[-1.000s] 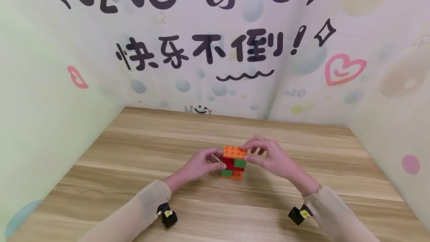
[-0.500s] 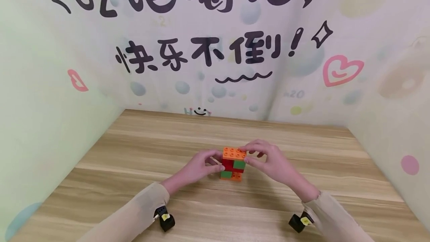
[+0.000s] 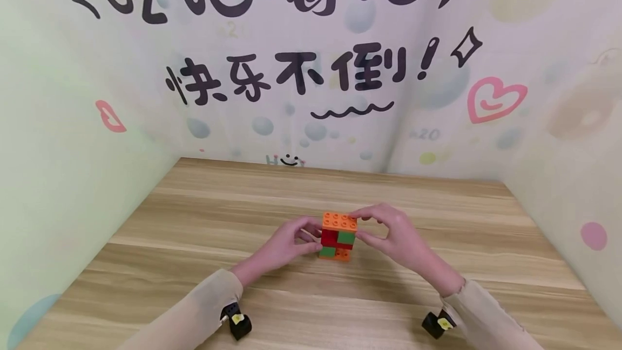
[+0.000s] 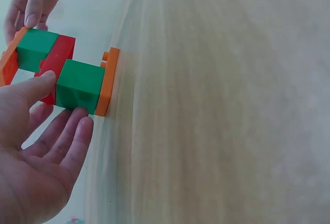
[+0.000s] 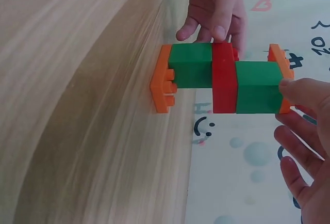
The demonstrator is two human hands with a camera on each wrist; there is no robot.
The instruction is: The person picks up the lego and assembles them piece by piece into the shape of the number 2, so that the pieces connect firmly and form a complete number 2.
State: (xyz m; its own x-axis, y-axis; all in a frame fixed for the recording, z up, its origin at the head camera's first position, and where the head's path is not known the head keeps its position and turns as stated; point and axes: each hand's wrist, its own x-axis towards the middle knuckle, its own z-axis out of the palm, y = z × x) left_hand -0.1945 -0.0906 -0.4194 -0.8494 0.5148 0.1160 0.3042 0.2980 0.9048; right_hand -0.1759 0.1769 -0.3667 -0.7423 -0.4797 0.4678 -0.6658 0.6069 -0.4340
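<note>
- Left hand (image 3: 286, 243) and right hand (image 3: 389, 234) pinch the brick tower (image 3: 338, 236) on the tabletop (image 3: 194, 242).
- Risk, I judge — uneven squeeze tips it, or layers split apart.

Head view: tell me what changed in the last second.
Little changed. The left hand and right hand drew slightly in around the brick tower, each with fingers against its sides. The tower stayed upright at the same spot on the wooden table, orange plate on top.
</note>
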